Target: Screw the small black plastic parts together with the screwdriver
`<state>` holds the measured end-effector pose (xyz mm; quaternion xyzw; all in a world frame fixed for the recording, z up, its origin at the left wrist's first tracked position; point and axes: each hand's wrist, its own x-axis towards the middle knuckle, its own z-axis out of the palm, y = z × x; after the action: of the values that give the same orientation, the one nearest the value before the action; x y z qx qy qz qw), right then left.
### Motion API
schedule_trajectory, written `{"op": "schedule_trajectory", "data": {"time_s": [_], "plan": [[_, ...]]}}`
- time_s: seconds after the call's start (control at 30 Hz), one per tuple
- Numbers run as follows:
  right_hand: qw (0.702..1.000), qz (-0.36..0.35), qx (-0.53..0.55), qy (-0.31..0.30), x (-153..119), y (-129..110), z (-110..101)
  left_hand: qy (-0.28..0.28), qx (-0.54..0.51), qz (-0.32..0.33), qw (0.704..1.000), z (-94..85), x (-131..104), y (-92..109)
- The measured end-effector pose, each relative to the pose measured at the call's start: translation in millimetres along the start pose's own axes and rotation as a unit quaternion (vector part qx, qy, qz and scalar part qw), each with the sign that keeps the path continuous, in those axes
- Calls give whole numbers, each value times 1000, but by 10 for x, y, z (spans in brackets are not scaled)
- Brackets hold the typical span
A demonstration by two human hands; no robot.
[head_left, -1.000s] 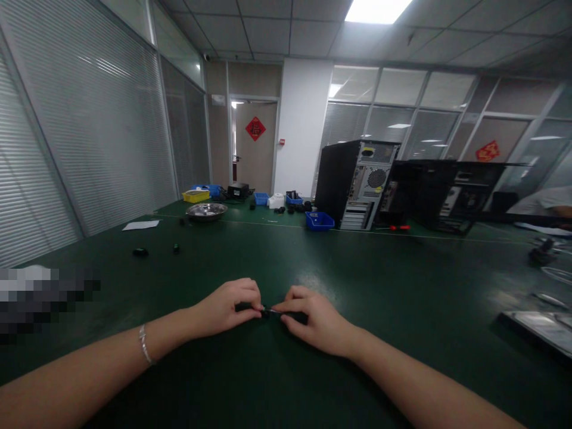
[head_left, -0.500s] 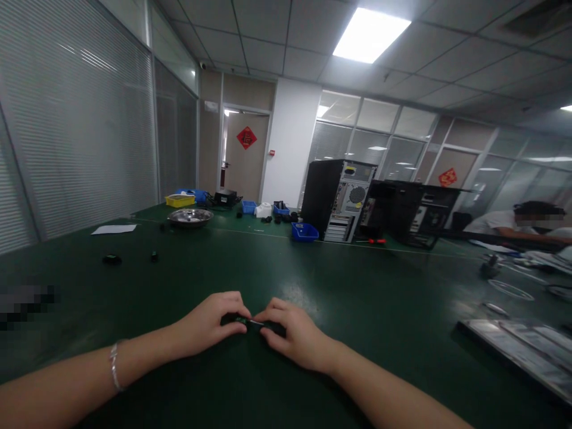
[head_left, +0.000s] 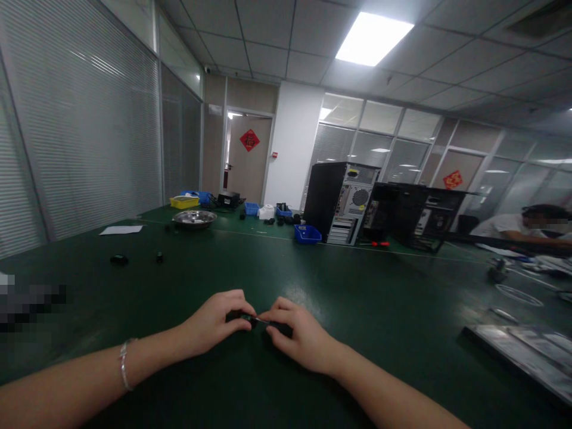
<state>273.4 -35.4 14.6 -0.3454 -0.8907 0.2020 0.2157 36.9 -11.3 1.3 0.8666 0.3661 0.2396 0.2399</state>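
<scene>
Near the front of the green table (head_left: 201,286), my left hand (head_left: 218,322) pinches a small dark part (head_left: 248,319) with a bit of green on it. My right hand (head_left: 299,333) is closed round the dark handle of a thin tool (head_left: 279,327), whose metal shaft points left at the small part. The tip lies at the fingertips of my left hand; whether it touches the part cannot be made out. Both hands are low over the table, their fingertips almost meeting.
Two small black pieces (head_left: 119,260) (head_left: 159,257) lie to the left, before a white paper (head_left: 121,230) and a metal dish (head_left: 194,219). A blue tray (head_left: 307,234) and a computer tower (head_left: 342,202) stand behind. At right are a flat metal-edged panel (head_left: 518,351) and a person (head_left: 509,226).
The whole view has shifted slightly, so the scene sits a little further right. My right fingertips are now closer to my left fingertips, and both hands keep their holds.
</scene>
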Motion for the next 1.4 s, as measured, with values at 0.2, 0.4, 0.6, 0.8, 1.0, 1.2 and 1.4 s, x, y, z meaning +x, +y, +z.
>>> {"op": "schedule_trajectory", "data": {"time_s": [0.2, 0.4, 0.6, 0.8, 1.0, 1.2, 1.4], "plan": [[1000, 6, -9, 2, 6, 12, 22, -3, 1, -5, 1000, 10, -15, -17], [1000, 14, -25, 6, 9, 11, 36, -5, -9, -2, 1000, 19, -23, -32], [1000, 0, 10, 1, 5, 24, 40, 0, -11, 3, 1000, 12, -27, -25], [1000, 2, 25, 9, 25, 65, 69, 16, -12, 4, 1000, 31, -38, -16], [999, -1, 39, 10, 31, 71, 65, 17, -25, -2, 1000, 35, -36, -17], [998, 6, 57, 6, 29, 37, 35, 18, -36, -6, 999, 25, -38, -13], [997, 8, 74, -1, 35, 24, 19, 19, -36, -11, 999, 30, -28, -14]]}}
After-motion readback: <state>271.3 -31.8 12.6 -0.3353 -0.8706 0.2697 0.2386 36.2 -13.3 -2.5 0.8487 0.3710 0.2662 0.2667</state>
